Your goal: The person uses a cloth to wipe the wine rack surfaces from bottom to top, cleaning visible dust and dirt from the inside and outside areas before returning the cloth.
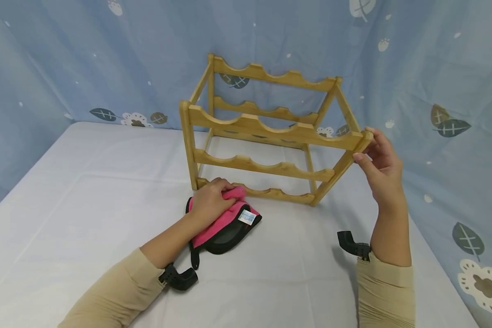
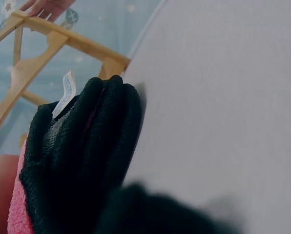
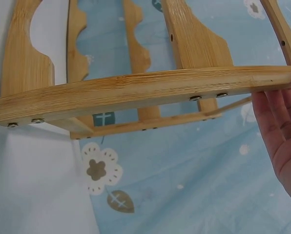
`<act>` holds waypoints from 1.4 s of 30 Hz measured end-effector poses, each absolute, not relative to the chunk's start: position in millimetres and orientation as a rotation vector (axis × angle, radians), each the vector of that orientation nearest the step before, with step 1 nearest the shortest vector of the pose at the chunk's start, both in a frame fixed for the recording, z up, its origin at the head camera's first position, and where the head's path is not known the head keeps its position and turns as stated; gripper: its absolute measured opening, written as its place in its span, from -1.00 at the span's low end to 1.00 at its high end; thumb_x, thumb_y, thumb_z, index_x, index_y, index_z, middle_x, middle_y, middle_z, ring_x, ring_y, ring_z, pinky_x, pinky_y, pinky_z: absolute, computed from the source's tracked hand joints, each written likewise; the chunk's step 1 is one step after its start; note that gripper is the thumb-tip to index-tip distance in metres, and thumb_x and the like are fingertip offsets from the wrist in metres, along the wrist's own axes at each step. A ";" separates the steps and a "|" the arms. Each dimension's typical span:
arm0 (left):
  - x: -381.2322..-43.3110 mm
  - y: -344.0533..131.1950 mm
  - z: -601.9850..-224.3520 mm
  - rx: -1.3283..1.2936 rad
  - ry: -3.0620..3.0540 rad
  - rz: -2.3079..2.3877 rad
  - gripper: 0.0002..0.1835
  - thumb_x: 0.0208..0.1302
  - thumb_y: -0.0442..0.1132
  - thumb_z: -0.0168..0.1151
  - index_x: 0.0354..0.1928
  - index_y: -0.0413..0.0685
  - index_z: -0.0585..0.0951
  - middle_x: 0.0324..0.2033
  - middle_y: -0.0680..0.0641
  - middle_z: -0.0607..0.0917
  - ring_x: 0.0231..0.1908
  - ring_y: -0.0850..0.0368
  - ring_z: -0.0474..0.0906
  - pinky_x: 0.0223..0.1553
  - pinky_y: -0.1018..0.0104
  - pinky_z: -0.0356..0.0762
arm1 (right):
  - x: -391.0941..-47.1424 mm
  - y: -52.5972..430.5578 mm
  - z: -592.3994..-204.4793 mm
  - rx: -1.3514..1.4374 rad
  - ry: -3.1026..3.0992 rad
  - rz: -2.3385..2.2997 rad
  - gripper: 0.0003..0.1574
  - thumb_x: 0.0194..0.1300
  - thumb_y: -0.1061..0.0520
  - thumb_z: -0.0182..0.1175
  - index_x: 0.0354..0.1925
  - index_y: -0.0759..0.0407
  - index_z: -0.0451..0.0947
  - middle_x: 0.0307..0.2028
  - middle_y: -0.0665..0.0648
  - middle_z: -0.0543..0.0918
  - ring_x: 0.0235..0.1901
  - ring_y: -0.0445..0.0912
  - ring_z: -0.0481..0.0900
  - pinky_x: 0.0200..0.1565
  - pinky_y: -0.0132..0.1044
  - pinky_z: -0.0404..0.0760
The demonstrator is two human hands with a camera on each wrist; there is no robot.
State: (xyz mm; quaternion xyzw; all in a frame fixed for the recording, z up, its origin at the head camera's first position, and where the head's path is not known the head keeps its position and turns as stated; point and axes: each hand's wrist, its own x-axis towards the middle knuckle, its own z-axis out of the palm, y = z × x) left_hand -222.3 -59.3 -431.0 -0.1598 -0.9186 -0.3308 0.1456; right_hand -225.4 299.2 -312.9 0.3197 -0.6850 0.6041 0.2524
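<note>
A light wooden wine rack (image 1: pixel 248 123) with scalloped rails stands on the white table, its front facing me. My right hand (image 1: pixel 383 171) pinches the upper front right corner of the rack between thumb and fingers. In the right wrist view, fingers (image 3: pixel 277 122) lie against the end of the side post (image 3: pixel 150 90). Bunched under my left hand (image 1: pixel 209 202) is a pink cloth (image 1: pixel 219 228) with black trim and a white label (image 1: pixel 247 217). That hand grips it at the rack's lowest front rail. In the left wrist view the cloth's dark folds (image 2: pixel 87 146) hide most of the hand.
A white cloth (image 1: pixel 86 218) covers the table. Behind it and at the right hangs a blue curtain (image 1: pixel 147 54) with leaf and flower prints. Black wrist mounts (image 1: pixel 180 278) stick out from both sleeves. A black loop (image 1: pixel 194 257) trails from the pink cloth.
</note>
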 end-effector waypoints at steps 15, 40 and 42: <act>-214.7 -106.4 -431.2 -0.258 -2.636 -0.971 -0.72 0.02 -0.12 0.39 -0.22 -0.06 0.67 -0.25 -0.07 0.68 -0.26 0.05 0.62 -0.36 0.08 0.51 | -224.3 298.5 -313.9 0.886 -1.865 1.608 -0.37 0.19 0.56 0.04 0.25 0.40 0.30 -0.12 0.12 0.55 -0.19 -0.10 0.48 -0.10 -0.44 0.56; -196.5 -182.8 -428.3 -0.051 -2.691 -0.852 -0.64 0.06 -0.11 0.36 -0.17 -0.20 0.61 -0.28 -0.20 0.63 -0.34 -0.06 0.57 -0.36 0.02 0.51 | -217.2 286.5 -312.0 0.696 -1.805 1.553 -0.44 0.12 0.47 0.23 0.12 0.46 0.38 -0.24 0.04 0.59 -0.30 -0.18 0.54 -0.25 -0.50 0.59; -194.1 -192.0 -427.6 -0.029 -2.696 -0.843 -0.62 0.05 -0.10 0.37 -0.15 -0.22 0.60 -0.26 -0.22 0.63 -0.33 -0.09 0.57 -0.34 0.00 0.51 | -215.3 284.9 -311.9 0.639 -1.846 1.471 -0.45 0.12 0.43 0.26 0.10 0.45 0.38 -0.24 0.00 0.59 -0.32 -0.20 0.54 -0.27 -0.53 0.57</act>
